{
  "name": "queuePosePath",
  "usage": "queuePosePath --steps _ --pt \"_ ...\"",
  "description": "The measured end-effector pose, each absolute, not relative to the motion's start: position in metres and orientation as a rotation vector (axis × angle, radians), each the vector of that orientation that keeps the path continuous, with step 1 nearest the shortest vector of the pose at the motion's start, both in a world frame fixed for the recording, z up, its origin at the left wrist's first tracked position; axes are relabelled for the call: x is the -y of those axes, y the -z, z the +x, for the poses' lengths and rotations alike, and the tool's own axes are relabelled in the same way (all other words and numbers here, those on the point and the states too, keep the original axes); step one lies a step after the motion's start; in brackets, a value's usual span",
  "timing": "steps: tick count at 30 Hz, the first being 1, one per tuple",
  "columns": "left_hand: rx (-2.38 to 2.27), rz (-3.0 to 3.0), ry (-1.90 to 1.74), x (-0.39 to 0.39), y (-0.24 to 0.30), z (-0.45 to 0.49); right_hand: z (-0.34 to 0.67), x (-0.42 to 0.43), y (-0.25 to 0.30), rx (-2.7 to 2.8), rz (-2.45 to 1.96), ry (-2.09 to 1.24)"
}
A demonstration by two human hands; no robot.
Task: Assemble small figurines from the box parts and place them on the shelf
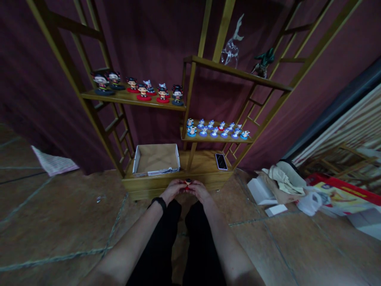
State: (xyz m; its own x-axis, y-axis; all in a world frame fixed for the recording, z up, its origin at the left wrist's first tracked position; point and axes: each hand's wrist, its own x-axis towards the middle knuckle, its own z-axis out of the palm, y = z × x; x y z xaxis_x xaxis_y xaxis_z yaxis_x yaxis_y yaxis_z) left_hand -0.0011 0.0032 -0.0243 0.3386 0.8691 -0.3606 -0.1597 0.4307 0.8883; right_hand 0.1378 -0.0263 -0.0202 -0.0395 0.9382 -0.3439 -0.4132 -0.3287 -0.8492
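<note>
Between my two hands is a small figurine (188, 182) with dark hair and a red base. My left hand (173, 190) pinches it from the left, and a black band circles that wrist. From the other side, the fingers of my right hand (200, 190) close on the same figurine. Both hands are low, in front of the wooden shelf unit (149, 184). Just beyond them, on its bottom board, stands an open cardboard box (157, 157). Several similar figurines (143, 92) on red and black bases stand on the upper left shelf.
Several small blue and white figurines (214, 132) line the middle right shelf. A clear deer ornament (230, 51) and a dark green ornament (263, 62) stand above. A phone (221, 161) lies on the bottom board. White boxes (262, 190) and a red-yellow carton (342, 194) crowd the right floor.
</note>
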Motion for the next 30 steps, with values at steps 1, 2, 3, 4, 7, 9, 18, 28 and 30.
queuePosePath --steps 1,2,3,4,7,9,18,28,30 --pt "-0.998 0.868 -0.793 -0.0033 0.0241 -0.0008 0.1375 0.0263 0.0201 0.673 -1.140 -1.604" --pt "-1.001 0.862 -0.791 -0.0033 0.0238 -0.0005 0.1374 0.0264 0.0200 0.678 -1.145 -1.603" --pt "-1.002 0.855 -0.789 -0.0031 0.0235 -0.0004 0.1373 0.0266 0.0199 0.687 -1.148 -1.601" --pt "-1.003 0.849 -0.787 -0.0029 0.0231 -0.0003 0.1373 0.0269 0.0199 0.699 -1.150 -1.600" --pt "-1.010 0.837 -0.788 -0.0020 0.0225 0.0000 0.1378 0.0272 0.0200 0.731 -1.168 -1.591" --pt "-1.023 0.837 -0.793 -0.0017 0.0226 0.0001 0.1381 0.0268 0.0203 0.741 -1.185 -1.594" --pt "-0.960 0.863 -0.788 -0.0041 0.0288 -0.0001 0.1376 0.0270 0.0245 0.715 -1.142 -1.571" --pt "-0.950 0.806 -0.784 -0.0043 0.0263 -0.0027 0.1405 0.0263 0.0268 0.688 -1.100 -1.606" --pt "-0.955 0.819 -0.788 -0.0040 0.0265 -0.0029 0.1409 0.0266 0.0268 0.709 -1.090 -1.612"
